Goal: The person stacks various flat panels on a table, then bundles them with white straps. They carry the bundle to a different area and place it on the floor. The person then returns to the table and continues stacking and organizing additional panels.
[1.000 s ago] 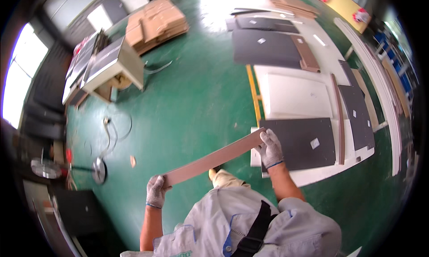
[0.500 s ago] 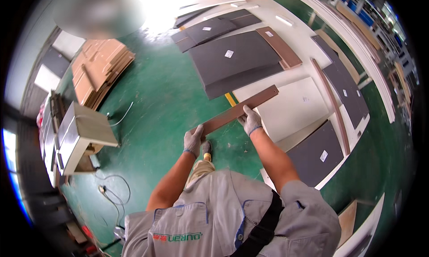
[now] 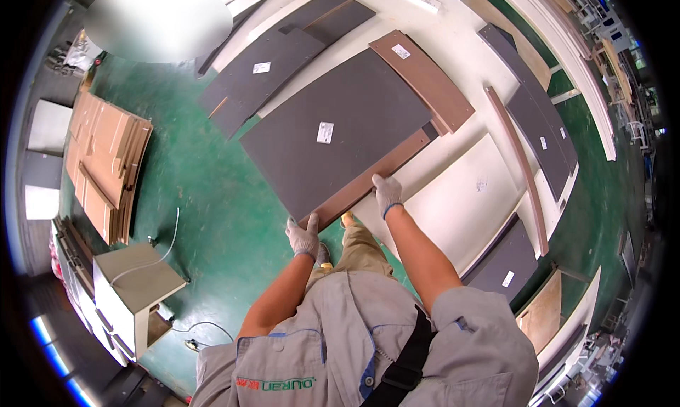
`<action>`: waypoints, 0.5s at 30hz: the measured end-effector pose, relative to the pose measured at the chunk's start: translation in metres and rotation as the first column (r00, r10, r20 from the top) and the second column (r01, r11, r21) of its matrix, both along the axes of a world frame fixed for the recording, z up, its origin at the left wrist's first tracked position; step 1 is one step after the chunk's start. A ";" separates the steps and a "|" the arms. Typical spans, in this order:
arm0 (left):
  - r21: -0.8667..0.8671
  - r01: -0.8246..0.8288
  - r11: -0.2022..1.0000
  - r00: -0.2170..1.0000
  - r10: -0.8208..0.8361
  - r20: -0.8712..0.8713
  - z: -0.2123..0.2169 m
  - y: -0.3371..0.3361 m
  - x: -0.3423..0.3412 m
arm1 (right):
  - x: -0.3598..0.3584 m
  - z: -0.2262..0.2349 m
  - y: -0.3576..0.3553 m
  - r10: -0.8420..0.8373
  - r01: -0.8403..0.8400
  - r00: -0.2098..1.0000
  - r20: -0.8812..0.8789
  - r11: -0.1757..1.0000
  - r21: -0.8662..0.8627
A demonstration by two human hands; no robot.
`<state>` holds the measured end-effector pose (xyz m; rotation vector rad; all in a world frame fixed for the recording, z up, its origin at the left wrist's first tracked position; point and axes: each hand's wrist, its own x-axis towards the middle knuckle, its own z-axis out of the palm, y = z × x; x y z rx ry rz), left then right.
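Note:
A long narrow brown board strip [image 3: 358, 185] is held level between my gloved hands, along the near edge of a large dark grey panel [image 3: 340, 123]. My left hand [image 3: 304, 235] grips the strip's left end, thumb on top. Farther right, my right hand [image 3: 387, 193] is closed on its near edge. The underside fingers are hidden. Whether the strip touches the grey panel, I cannot tell. A white label [image 3: 325, 133] sits on the panel. Beyond its right end lies a wider brown board [image 3: 423, 77].
A white board [image 3: 453, 187] lies right of my hands on a large pale table surface [image 3: 393, 17]. Other dark panels [image 3: 262, 70] and a long brown strip [image 3: 520, 166] lie around. Flattened cardboard [image 3: 106, 159] is stacked at left, above a white cabinet [image 3: 138, 286] with a cable.
Both hands have carried the brown strip forward to the large grey panel's near edge. My view has shifted, and the panels appear larger and farther left.

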<state>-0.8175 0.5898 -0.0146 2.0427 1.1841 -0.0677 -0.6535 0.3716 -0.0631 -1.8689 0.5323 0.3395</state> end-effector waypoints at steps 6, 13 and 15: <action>-0.415 -0.074 0.907 0.992 0.108 0.061 0.018 0.006 0.022 | 0.090 0.050 -0.099 0.802 -0.583 0.534 -0.269 0.119 -0.804; -0.521 -0.065 0.851 0.992 0.110 0.055 -0.002 0.017 0.012 | 0.351 0.099 -0.204 0.376 -0.236 0.926 0.039 0.655 -0.718; -0.506 -0.042 0.861 0.995 0.080 0.054 0.000 0.017 0.016 | 0.370 0.083 -0.200 0.463 -0.396 0.884 -0.072 0.656 -0.643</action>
